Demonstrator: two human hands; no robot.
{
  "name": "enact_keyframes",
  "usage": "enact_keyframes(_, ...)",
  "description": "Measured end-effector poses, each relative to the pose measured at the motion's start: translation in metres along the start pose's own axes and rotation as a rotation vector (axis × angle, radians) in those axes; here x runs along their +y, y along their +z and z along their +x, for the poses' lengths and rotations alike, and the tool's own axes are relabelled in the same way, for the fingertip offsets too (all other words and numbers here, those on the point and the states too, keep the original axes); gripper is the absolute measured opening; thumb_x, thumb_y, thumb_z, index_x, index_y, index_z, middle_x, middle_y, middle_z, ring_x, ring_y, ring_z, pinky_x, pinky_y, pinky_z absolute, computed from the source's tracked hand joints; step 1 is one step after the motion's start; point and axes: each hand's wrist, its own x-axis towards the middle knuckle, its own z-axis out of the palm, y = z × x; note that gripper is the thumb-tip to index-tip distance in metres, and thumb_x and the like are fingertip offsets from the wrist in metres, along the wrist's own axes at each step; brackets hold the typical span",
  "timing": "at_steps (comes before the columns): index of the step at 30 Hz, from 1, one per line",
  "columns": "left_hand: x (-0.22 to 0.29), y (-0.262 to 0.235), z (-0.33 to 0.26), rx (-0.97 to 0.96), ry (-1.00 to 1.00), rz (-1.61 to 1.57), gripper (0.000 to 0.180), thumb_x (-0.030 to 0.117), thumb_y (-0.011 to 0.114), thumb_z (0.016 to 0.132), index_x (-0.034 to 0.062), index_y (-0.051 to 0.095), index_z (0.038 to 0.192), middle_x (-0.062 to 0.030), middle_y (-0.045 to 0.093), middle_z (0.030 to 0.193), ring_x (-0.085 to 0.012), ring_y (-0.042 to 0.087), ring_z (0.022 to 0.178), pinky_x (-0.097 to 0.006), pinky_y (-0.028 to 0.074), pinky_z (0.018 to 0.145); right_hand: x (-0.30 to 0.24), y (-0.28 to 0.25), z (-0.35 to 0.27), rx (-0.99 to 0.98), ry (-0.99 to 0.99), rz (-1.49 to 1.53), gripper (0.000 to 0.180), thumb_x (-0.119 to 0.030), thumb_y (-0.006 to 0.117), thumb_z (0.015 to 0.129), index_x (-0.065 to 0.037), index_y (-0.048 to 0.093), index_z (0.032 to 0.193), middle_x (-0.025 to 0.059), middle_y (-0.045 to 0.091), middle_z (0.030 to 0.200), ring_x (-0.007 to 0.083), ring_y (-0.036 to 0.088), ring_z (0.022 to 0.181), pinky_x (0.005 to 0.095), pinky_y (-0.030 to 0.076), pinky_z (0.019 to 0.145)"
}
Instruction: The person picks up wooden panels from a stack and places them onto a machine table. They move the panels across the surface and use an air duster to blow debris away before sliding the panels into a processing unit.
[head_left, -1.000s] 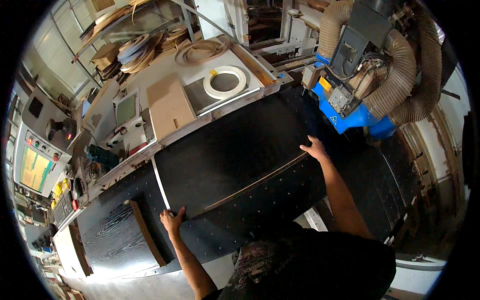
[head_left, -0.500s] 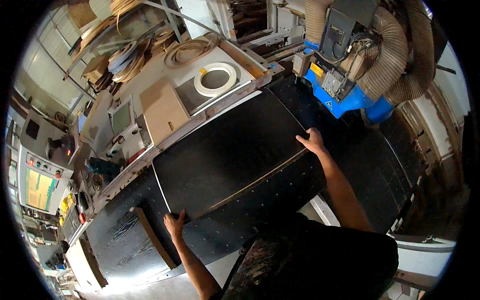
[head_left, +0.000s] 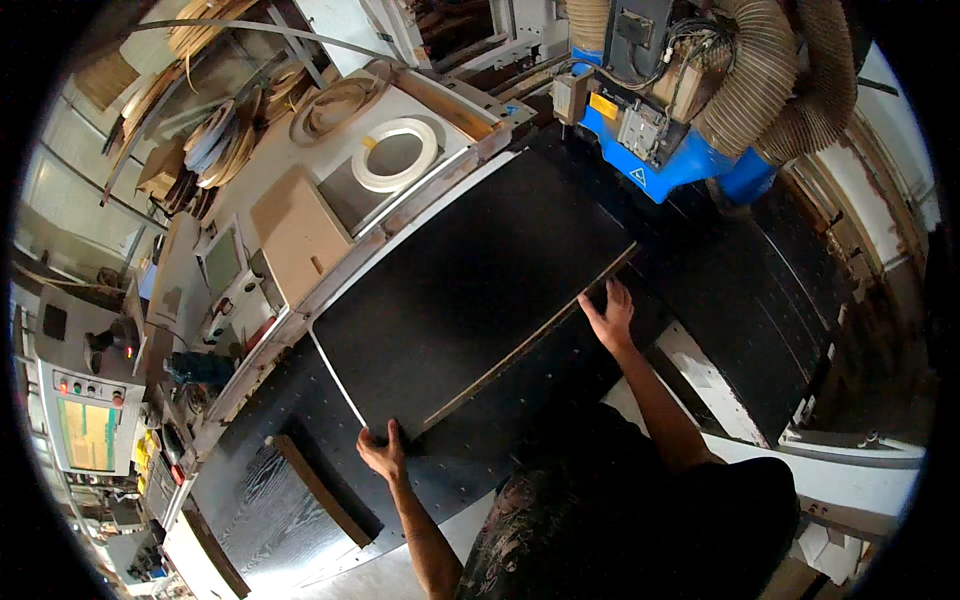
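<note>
A large black panel (head_left: 470, 280) lies flat on the dark, dotted machine bed (head_left: 480, 440). Its left edge shows a white line, and a bare brown strip runs along the near edge. At the near left corner, my left hand (head_left: 384, 455) touches the panel with thumb and forefinger spread apart. My right hand (head_left: 612, 318) rests against the near edge toward the right end, fingers spread and thumb apart. Neither hand wraps round the panel, as far as I can see; the undersides of the fingers are hidden.
Beyond the bed, a white ledge bears a roll of white edge banding (head_left: 395, 155) and a tan board (head_left: 298, 235). A blue machine head (head_left: 655, 165) with thick hoses stands at the far right. A wood-grained black panel (head_left: 270, 510) lies at left, near a control screen (head_left: 88, 435).
The panel has turned, its right end swinging away from the far right machine. My right hand has shifted from the right corner to the near edge, and its fingers have spread.
</note>
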Motion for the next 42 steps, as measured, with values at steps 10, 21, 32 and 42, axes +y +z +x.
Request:
enact_keyframes(10,0.116,0.059,-0.031,-0.095,0.014,-0.104,0.087,0.041,0.096,0.077,-0.0057,0.057,0.139,-0.0243,0.055,0.145,-0.0404,0.052,0.135,-0.047,0.048,0.11,0.027,-0.004,0.087,-0.048,0.03,0.033,0.09,-0.059,0.078,0.089,0.005,0.055,0.149,0.027,0.052,0.156,0.045,0.044,0.147,0.0624,0.033,0.119)
enact_keyframes(21,0.115,0.03,-0.051,-0.099,0.401,-0.054,0.107,0.038,0.102,0.063,-0.0009,0.052,0.15,-0.0228,0.051,0.156,-0.0421,0.051,0.138,-0.051,0.045,0.115,-0.009,0.018,0.043,0.089,-0.003,-0.016,0.079,-0.052,0.068,0.099,0.007,0.054,0.15,0.0296,0.049,0.159,0.0442,0.044,0.15,0.0578,0.033,0.122)
enact_keyframes(32,0.113,0.065,-0.017,0.107,0.323,0.047,0.092,0.044,0.099,0.07,0.0041,0.061,0.143,-0.0152,0.061,0.146,-0.04,0.056,0.131,-0.049,0.048,0.108,-0.013,0.018,0.077,-0.068,-0.227,-0.078,0.085,-0.06,0.062,0.101,0.011,0.054,0.147,0.0336,0.041,0.163,0.0464,0.035,0.155,0.0588,0.03,0.123)
enact_keyframes(42,0.124,0.059,-0.025,0.205,0.44,0.108,0.105,0.042,0.099,0.07,0.0005,0.049,0.151,-0.0218,0.053,0.152,-0.0436,0.05,0.137,-0.054,0.04,0.115,-0.01,0.044,0.076,0.074,-0.101,-0.218,0.055,-0.033,0.062,0.101,0.001,0.061,0.144,0.0194,0.054,0.157,0.0395,0.046,0.147,0.054,0.036,0.12)
